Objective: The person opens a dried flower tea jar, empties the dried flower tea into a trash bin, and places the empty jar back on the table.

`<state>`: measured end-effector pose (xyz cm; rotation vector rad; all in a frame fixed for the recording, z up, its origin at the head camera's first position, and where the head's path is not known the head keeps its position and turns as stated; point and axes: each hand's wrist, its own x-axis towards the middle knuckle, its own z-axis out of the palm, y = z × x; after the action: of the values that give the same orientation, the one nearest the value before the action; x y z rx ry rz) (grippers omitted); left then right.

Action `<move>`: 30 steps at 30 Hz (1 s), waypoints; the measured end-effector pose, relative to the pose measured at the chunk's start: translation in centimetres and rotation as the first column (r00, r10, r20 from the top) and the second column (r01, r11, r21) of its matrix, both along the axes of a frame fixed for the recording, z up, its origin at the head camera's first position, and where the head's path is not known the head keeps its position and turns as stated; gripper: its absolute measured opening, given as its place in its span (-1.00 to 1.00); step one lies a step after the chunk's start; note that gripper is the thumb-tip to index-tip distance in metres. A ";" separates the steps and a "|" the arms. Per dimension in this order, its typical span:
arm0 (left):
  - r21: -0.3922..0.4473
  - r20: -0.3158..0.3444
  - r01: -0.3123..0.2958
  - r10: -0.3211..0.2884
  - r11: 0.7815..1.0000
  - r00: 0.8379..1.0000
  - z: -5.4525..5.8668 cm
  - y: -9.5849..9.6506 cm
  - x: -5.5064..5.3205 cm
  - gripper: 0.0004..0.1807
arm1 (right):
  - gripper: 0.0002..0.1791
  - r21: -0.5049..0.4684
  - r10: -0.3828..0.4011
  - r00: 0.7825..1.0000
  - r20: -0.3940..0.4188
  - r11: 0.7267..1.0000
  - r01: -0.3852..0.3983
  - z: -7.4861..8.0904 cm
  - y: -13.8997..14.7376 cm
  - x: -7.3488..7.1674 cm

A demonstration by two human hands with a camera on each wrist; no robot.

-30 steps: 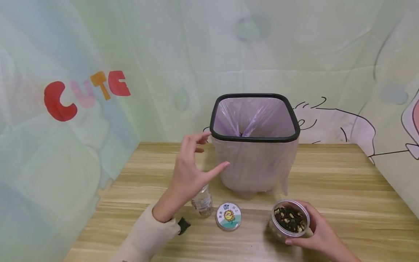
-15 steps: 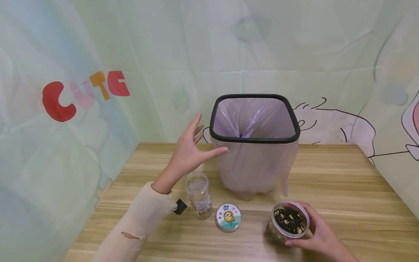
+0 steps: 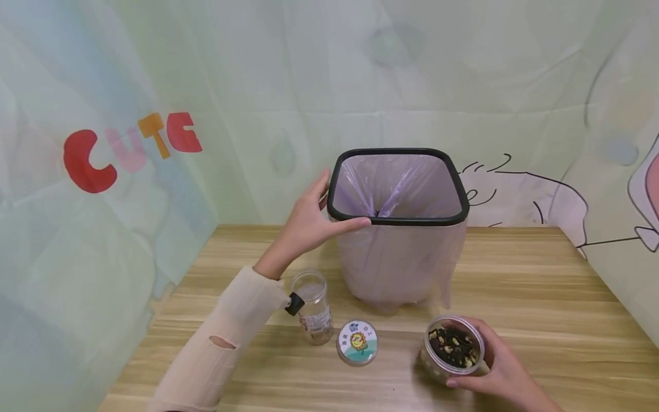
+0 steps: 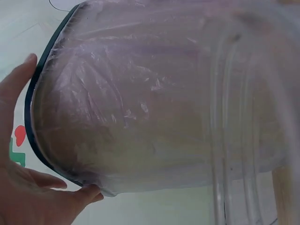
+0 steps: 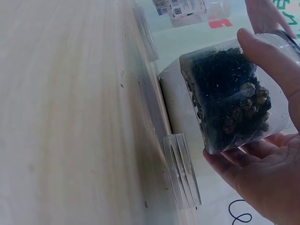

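Observation:
My left hand (image 3: pixel 316 220) spreads around the near left corner of the bin's black rim (image 3: pixel 396 221). Its thumb lies along the front, fingers at the left side. In the left wrist view the fingertips (image 4: pixel 91 190) meet the bin liner (image 4: pixel 117 108). A pale purple bag lines the bin and folds over its outside. My right hand (image 3: pixel 496 366) grips a clear jar (image 3: pixel 437 366) of dark dried pieces with pale bits, which is uncovered and close over the table. The right wrist view shows the jar's contents (image 5: pixel 229 93) heaped to one side, with thumb and fingers around it.
An uncapped clear bottle (image 3: pixel 315 312) stands below my left wrist. Beside it lies a round lid (image 3: pixel 357 342) with a sunflower picture. A clear disc (image 5: pixel 183 171) lies on the table (image 5: pixel 79 117) near the jar. A printed curtain (image 3: pixel 268 86) hangs behind the bin.
My left hand has moved up from above the bottle to the bin's rim, uncovering the bottle's mouth. The right hand and jar have stayed almost in place.

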<state>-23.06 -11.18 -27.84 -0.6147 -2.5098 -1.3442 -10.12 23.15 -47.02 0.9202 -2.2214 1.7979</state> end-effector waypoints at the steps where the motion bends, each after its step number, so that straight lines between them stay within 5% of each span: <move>1: -0.023 -0.008 -0.006 0.006 1.000 1.000 0.0 0.0 -0.1 0.28 | 0.04 -0.009 0.007 1.000 0.000 1.000 -0.007 -0.1 -0.1 0.0; 7: -0.123 0.007 -0.069 0.071 0.990 0.997 0.2 0.2 -0.3 0.39 | 0.05 -0.044 0.032 0.999 -0.027 0.998 -0.033 -0.5 -0.1 -0.2; 22: -0.127 0.020 -0.077 0.080 0.989 0.997 0.7 0.1 -0.4 0.40 | 0.04 0.050 -0.057 0.998 0.004 0.997 0.056 0.2 -0.1 0.0; 30: -0.121 0.036 -0.068 0.073 0.990 0.997 0.8 0.1 -0.3 0.39 | 0.05 0.024 -0.026 1.000 0.006 0.999 0.026 0.0 -0.1 0.1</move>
<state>-23.35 -11.12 -27.06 -0.5215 -2.6332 -1.2001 -10.05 23.09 -47.00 0.8874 -2.2528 1.7697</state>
